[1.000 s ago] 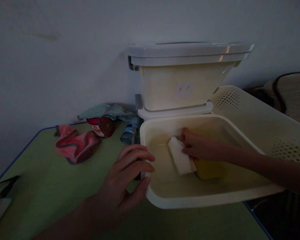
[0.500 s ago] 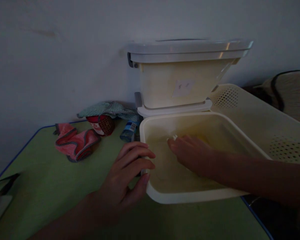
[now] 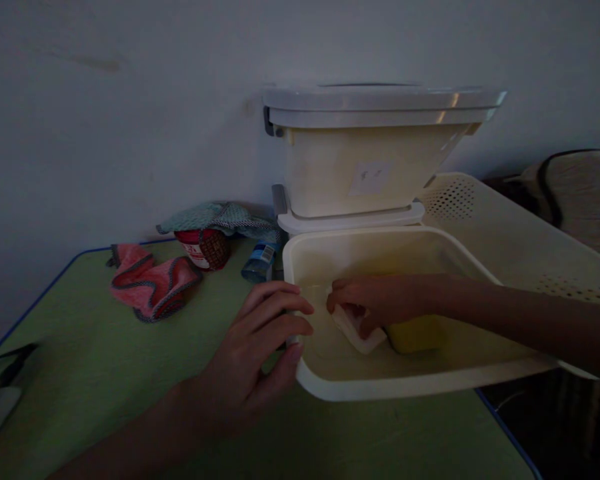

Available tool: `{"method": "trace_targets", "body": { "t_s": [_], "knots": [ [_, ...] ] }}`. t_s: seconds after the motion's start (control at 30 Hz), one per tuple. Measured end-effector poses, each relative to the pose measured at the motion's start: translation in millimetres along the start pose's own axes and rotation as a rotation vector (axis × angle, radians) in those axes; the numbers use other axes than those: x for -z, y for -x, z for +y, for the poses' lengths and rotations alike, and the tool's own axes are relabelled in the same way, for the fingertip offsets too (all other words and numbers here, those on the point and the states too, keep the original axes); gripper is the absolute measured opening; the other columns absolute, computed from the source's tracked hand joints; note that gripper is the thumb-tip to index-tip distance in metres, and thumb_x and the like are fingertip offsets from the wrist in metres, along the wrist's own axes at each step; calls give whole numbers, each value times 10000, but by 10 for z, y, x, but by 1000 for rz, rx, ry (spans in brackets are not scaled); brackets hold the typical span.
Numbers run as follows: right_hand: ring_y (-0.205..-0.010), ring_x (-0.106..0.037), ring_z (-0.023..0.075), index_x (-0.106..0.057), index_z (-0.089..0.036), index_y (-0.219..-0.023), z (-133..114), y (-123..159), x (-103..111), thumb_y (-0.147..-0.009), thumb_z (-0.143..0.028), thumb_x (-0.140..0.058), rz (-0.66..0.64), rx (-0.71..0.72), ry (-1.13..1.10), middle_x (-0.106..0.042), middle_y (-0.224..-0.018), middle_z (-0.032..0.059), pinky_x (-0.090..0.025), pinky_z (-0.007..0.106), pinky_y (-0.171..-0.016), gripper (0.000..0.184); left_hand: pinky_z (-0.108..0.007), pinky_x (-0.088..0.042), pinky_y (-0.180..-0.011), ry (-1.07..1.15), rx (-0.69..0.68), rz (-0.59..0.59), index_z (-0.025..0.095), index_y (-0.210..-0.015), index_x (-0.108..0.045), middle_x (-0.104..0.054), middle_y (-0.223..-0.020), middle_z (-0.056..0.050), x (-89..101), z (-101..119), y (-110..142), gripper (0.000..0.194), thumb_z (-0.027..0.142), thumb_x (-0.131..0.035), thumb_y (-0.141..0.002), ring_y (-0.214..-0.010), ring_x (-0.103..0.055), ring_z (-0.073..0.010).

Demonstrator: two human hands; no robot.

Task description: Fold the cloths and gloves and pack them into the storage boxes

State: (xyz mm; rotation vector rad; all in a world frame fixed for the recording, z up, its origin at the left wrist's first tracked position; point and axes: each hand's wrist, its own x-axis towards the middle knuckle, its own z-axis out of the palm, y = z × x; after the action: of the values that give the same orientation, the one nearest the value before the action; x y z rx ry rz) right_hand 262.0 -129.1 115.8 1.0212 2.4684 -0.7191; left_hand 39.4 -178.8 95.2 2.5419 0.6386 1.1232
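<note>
My left hand (image 3: 267,350) grips the left rim of a cream plastic tub (image 3: 380,390), thumb and fingers bent over its edge. Inside the tub, my right hand (image 3: 360,297) pinches a soft white cloth (image 3: 363,340) against the tub's bottom. The cloth looks folded, and its upper part is hidden under my fingers. Just right of it lies a yellow block, sponge-like (image 3: 417,337), partly covered by my wrist.
Behind the tub stands a lidded container (image 3: 330,160) with a paper label. A perforated white basket (image 3: 520,233) is to the right. On the green table (image 3: 80,347) lie a pink cloth (image 3: 153,283), a red jar (image 3: 200,250) under a teal cloth (image 3: 207,217), and a blue-labelled bottle (image 3: 260,263).
My right hand has turned and now holds the white cloth, more of which shows. The yellow block is more visible. My left hand stays on the rim.
</note>
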Motion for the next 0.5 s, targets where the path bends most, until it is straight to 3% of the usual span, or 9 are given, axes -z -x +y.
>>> {"method": "trace_targets", "body": {
  "t_s": [0.07, 0.2, 0.5],
  "knots": [
    [-789, -557, 142, -562, -110, -1125, -17, -4, 0, -658, -104, -735, 0, -7, 7, -558, -963, 55, -390, 204, -635, 498, -365, -422, -909, -9, -3, -4, 167, -899, -540, -621, -985, -88, -1, 1, 1, 161, 105, -396, -861, -1038, -492, -190],
    [-787, -538, 164, -612, -79, -1059, -83, -4, 40, -644, -121, -749, -18, -94, 53, -560, -912, 69, -373, 219, -637, 439, -374, -437, -887, -27, -14, 2, 179, -900, -537, -625, -967, -82, 3, 1, -3, 172, 105, -387, -860, -1018, -506, -195],
    [-750, -523, 164, -576, -122, -1026, 19, 30, 21, -597, -161, -780, -15, -184, -6, -543, -841, 21, -326, 224, -601, 477, -380, -433, -885, -35, -22, 4, 179, -891, -538, -627, -965, -84, -2, -7, 1, 166, 111, -390, -858, -1024, -510, -202]
  ]
}}
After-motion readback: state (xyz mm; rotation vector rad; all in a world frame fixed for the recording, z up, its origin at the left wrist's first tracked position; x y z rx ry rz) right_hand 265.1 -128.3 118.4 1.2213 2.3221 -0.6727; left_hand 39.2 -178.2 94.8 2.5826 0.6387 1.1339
